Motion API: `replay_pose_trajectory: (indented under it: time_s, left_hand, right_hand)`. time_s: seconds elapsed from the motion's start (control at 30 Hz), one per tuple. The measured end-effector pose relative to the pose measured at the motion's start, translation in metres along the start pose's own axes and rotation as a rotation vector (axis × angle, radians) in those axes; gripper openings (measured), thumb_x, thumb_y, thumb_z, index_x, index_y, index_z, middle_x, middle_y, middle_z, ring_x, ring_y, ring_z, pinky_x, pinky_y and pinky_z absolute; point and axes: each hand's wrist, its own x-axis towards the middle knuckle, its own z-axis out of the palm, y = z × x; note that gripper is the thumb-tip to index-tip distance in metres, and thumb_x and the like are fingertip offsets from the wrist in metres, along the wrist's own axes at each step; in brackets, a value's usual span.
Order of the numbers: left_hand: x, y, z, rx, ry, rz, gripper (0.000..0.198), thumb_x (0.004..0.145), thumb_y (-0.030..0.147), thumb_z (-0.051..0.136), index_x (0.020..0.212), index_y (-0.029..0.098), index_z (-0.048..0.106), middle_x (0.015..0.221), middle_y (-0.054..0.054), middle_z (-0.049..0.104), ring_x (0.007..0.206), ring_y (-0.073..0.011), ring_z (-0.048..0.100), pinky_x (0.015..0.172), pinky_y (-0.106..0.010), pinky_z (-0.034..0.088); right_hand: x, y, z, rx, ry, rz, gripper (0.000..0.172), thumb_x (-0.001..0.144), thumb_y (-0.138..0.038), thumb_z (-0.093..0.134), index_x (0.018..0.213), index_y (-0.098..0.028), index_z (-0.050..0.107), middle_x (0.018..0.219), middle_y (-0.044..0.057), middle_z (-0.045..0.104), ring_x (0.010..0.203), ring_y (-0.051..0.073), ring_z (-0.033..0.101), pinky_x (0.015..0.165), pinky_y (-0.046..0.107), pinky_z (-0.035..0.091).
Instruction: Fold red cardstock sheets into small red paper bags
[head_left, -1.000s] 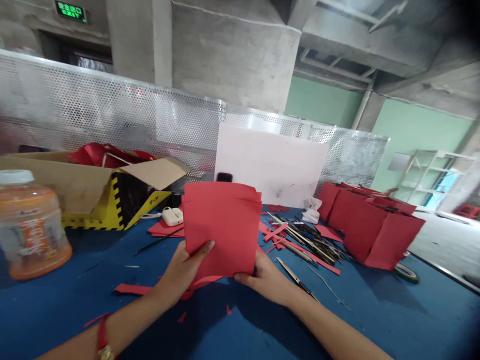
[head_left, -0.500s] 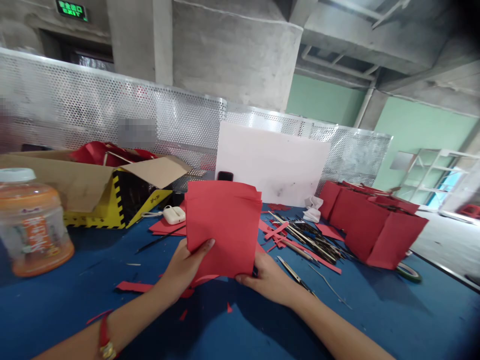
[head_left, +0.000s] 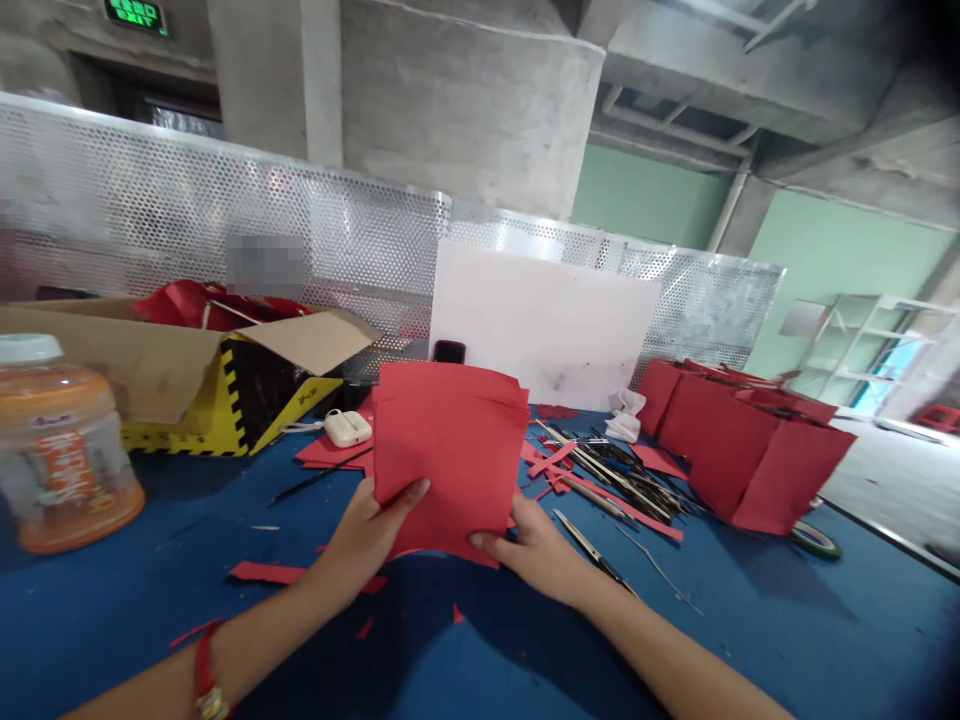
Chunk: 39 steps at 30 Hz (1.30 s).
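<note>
A stack of red paper sheets (head_left: 450, 450) stands upright above the table, its upper edges slightly uneven. My left hand (head_left: 382, 525) grips the lower left side, thumb across the front and fingers hidden behind. On the lower right, my right hand (head_left: 529, 550) pinches the stack, with its thumb on the front near the bottom corner. Under and around the stack, red paper scraps (head_left: 270, 573) lie on the blue table (head_left: 420, 660). A craft knife (head_left: 592, 550) rests just right of my right hand.
Thin sticks (head_left: 630, 475) and paper strips lie right of centre, near red paper bags (head_left: 750, 450) and a tape roll (head_left: 817, 540). At left stand a plastic jar (head_left: 64, 450) and an open cardboard box (head_left: 172, 360). A white earphone case (head_left: 347, 428) and a white board (head_left: 540, 320) are behind.
My right thumb has moved up a little onto the front of the stack. The lower right corner of the paper now shows below it. My left hand keeps its grip.
</note>
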Motion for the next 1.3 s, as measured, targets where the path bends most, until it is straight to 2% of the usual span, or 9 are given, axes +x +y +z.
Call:
replay_pose_trajectory:
  time_s: [0.1, 0.17, 0.37, 0.5, 0.73, 0.93, 1.07, 1.3]
  left_hand:
    - [-0.005, 0.002, 0.002, 0.004, -0.121, -0.017, 0.043, 0.081, 0.053, 0.059, 0.108, 0.020, 0.067, 0.119, -0.008, 0.069, 0.113, -0.0326, 0.061, 0.093, -0.040, 0.050]
    - [-0.008, 0.003, 0.003, 0.001, -0.177, -0.029, 0.045, 0.083, 0.052, 0.057, 0.114, 0.021, 0.066, 0.122, -0.007, 0.068, 0.118, -0.0315, 0.057, 0.097, -0.039, 0.048]
    - [-0.013, 0.009, 0.003, -0.126, -0.340, -0.110, 0.055, 0.084, 0.051, 0.059, 0.133, 0.027, 0.054, 0.133, -0.005, 0.061, 0.124, -0.0296, 0.054, 0.102, -0.042, 0.045]
    - [-0.014, 0.010, 0.002, -0.198, -0.430, -0.194, 0.058, 0.085, 0.050, 0.060, 0.137, 0.027, 0.050, 0.138, -0.006, 0.056, 0.125, -0.0295, 0.053, 0.105, -0.044, 0.043]
    - [-0.017, 0.005, 0.004, -0.192, -0.421, -0.173, 0.053, 0.085, 0.047, 0.060, 0.134, 0.026, 0.054, 0.140, -0.004, 0.053, 0.130, -0.0290, 0.047, 0.106, -0.041, 0.041]
    - [-0.016, 0.005, 0.004, -0.112, -0.454, -0.183, 0.054, 0.085, 0.053, 0.058, 0.131, 0.025, 0.057, 0.135, -0.005, 0.058, 0.125, -0.0289, 0.053, 0.104, -0.040, 0.044]
    - [-0.017, 0.004, 0.004, -0.084, -0.450, -0.146, 0.051, 0.086, 0.053, 0.056, 0.130, 0.026, 0.059, 0.135, -0.005, 0.059, 0.127, -0.0298, 0.051, 0.104, -0.041, 0.043]
    - [-0.018, -0.001, 0.007, -0.046, -0.375, -0.072, 0.048, 0.086, 0.050, 0.056, 0.127, 0.024, 0.061, 0.118, -0.007, 0.070, 0.135, -0.0277, 0.041, 0.114, -0.044, 0.030]
  right_hand:
    - [0.004, 0.000, 0.000, 0.132, 0.067, 0.052, 0.026, 0.080, -0.029, 0.066, 0.105, -0.023, 0.071, 0.108, 0.002, 0.072, 0.103, 0.025, 0.063, 0.091, 0.037, 0.049]
    - [0.006, 0.000, 0.000, 0.262, 0.089, 0.117, 0.025, 0.076, -0.034, 0.070, 0.098, -0.022, 0.073, 0.102, 0.003, 0.074, 0.097, 0.026, 0.066, 0.087, 0.039, 0.051]
    - [0.009, 0.003, 0.002, 0.495, 0.227, 0.247, 0.036, 0.059, -0.037, 0.084, 0.091, -0.022, 0.075, 0.098, 0.005, 0.075, 0.092, 0.026, 0.069, 0.085, 0.039, 0.053]
    - [0.006, -0.003, 0.002, 0.556, 0.274, 0.274, 0.036, 0.061, -0.037, 0.084, 0.092, -0.021, 0.075, 0.100, 0.006, 0.075, 0.094, 0.026, 0.069, 0.088, 0.041, 0.052]
    - [0.001, -0.012, 0.002, 0.642, 0.269, 0.285, 0.040, 0.064, -0.041, 0.082, 0.098, -0.022, 0.073, 0.109, 0.007, 0.073, 0.101, 0.027, 0.067, 0.092, 0.044, 0.051]
    - [0.001, -0.006, 0.005, 0.532, 0.270, 0.291, 0.048, 0.062, -0.038, 0.083, 0.106, -0.022, 0.069, 0.116, 0.008, 0.070, 0.109, 0.029, 0.064, 0.097, 0.048, 0.047]
    - [0.000, -0.006, 0.005, 0.514, 0.253, 0.298, 0.048, 0.065, -0.038, 0.082, 0.107, -0.021, 0.067, 0.119, 0.009, 0.068, 0.109, 0.028, 0.063, 0.097, 0.046, 0.047]
    - [-0.001, -0.008, 0.004, 0.465, 0.267, 0.268, 0.048, 0.065, -0.042, 0.081, 0.106, -0.021, 0.067, 0.116, 0.009, 0.069, 0.109, 0.029, 0.063, 0.095, 0.046, 0.048]
